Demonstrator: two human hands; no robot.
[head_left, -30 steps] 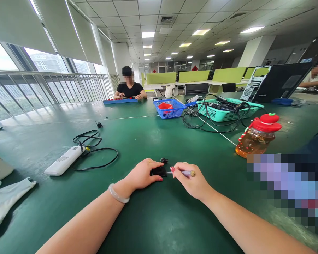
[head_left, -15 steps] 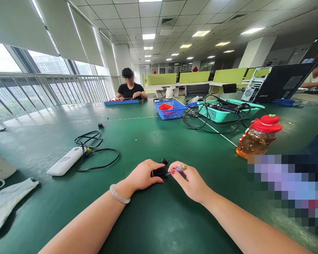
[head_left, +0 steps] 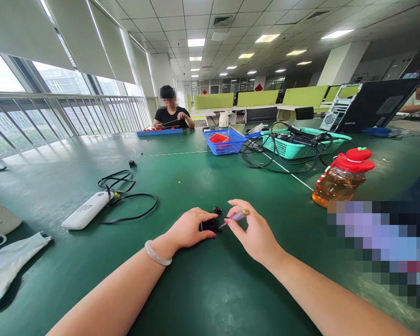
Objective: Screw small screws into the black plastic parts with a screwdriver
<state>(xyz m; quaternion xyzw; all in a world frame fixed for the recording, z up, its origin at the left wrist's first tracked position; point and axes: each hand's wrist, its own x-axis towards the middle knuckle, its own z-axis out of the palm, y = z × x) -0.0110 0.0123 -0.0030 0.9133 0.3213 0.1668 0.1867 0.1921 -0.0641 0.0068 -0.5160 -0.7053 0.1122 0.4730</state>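
On the green table, my left hand (head_left: 187,227) grips a small black part (head_left: 210,225) between thumb and fingers; its exact kind does not show. A small screwdriver (head_left: 238,215) with a pale purple handle is in my right hand (head_left: 259,233), pinched between thumb and fingers. It slants down to the left, its tip at the right end of the black part; whether it touches a screw cannot be seen. Just beyond my left fingertips lies another small black piece (head_left: 217,210).
To the left lies a white power strip (head_left: 88,210) with a looped black cord. Further back are a blue basket (head_left: 227,148) and a teal basket (head_left: 287,148) of cables. A red-lidded jar (head_left: 339,186) stands at right. Across the table a person (head_left: 170,114) works at a blue tray (head_left: 160,132).
My right fingers have opened and shifted slightly on the screwdriver, whose handle now stands a little higher. My left hand keeps its hold. Across the table, the person's hand has risen.
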